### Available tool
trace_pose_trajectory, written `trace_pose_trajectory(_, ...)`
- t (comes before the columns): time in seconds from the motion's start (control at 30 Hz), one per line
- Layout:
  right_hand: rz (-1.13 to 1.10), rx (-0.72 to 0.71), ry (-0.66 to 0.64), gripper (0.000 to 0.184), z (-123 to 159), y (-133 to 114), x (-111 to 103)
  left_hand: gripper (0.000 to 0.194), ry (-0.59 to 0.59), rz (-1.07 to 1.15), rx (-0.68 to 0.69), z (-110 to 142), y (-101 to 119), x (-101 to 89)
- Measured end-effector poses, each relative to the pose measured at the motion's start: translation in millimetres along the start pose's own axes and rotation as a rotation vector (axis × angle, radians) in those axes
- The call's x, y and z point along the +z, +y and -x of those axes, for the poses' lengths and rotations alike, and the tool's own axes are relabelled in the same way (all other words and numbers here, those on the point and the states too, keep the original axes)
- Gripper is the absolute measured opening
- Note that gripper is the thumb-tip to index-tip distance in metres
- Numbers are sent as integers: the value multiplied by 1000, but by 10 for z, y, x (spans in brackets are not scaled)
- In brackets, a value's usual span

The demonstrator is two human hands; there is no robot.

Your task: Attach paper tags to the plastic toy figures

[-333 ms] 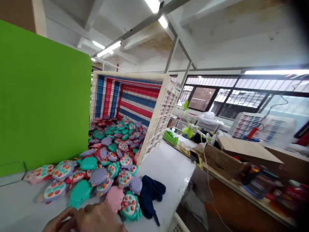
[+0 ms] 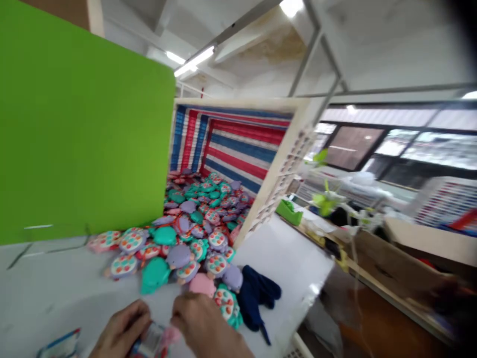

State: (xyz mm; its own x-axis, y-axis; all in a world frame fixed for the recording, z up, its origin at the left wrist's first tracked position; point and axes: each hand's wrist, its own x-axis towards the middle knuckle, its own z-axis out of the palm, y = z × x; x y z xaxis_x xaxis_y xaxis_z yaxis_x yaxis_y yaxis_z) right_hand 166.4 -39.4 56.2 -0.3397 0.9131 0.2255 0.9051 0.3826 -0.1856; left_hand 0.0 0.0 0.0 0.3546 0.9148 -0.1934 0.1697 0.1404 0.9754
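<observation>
My left hand (image 2: 121,329) and my right hand (image 2: 206,325) meet at the bottom edge over the white table (image 2: 286,258). Between them they hold a small pink toy (image 2: 158,340) with a shiny clear part; the view is blurred. Just beyond my right hand lies a heap of turtle-shaped toys (image 2: 179,248) in teal, purple and pink. The heap spills out of a cream crate (image 2: 276,174) tipped on its side, lined with red, white and blue striped sheet.
A dark blue glove (image 2: 257,296) lies right of the toys. A green board (image 2: 74,139) stands at the left. A blue-edged packet (image 2: 59,343) lies at the bottom left. Cardboard boxes (image 2: 410,263), small green fans (image 2: 324,201) and another crate (image 2: 447,201) crowd the right bench.
The view has swung left and down. Both hands now show more fully, and the pink toy between them has come into sight.
</observation>
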Motion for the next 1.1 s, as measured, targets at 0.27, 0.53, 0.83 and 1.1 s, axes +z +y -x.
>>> trace_pose_trajectory(0.27,-866,399,183,13,78,-27,282,31,10,80,-32,169,26,138)
trace_pose_trajectory(0.53,-1926,648,256,15,37,-352,659,32,-14,200,-29,338,74,44)
trace_pose_trajectory(0.83,-2070,675,117,16,94,-507,825,19,74,110,9,402,233,-34)
trace_pose_trajectory(1.1,-2019,718,153,19,87,-562,838,22,45,181,-20,414,139,-53)
